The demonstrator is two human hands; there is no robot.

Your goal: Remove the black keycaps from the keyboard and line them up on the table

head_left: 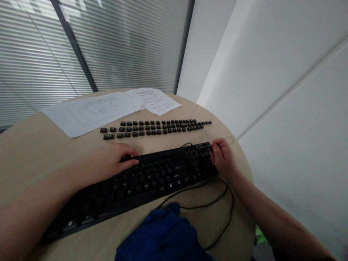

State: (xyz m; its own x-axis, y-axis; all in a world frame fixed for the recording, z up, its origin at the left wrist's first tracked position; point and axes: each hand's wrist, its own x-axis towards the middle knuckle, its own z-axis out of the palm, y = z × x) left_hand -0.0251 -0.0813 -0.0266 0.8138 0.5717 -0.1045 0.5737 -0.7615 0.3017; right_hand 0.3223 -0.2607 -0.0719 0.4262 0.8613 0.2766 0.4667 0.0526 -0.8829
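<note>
A black keyboard (pixel 152 177) lies at a slant on the round table, with bare gaps along its top rows where keycaps are off. My left hand (pixel 123 157) is closed on its far edge, thumb on top and fingers behind. At the keyboard's right end, my right hand (pixel 223 157) pinches a keycap puller with thin wire loops (pixel 229 140). One loop sticks out past the fingers; the other end is close to the upper right keys. Behind the keyboard, loose black keycaps (pixel 159 127) stand in several rows.
Printed sheets of paper (pixel 103 110) lie at the table's far side. The keyboard's black cable (pixel 232 206) loops over the right front of the table (pixel 217 217). A dark blue cloth (pixel 165 235) is at the near edge. A white wall (pixel 293 90) rises on the right.
</note>
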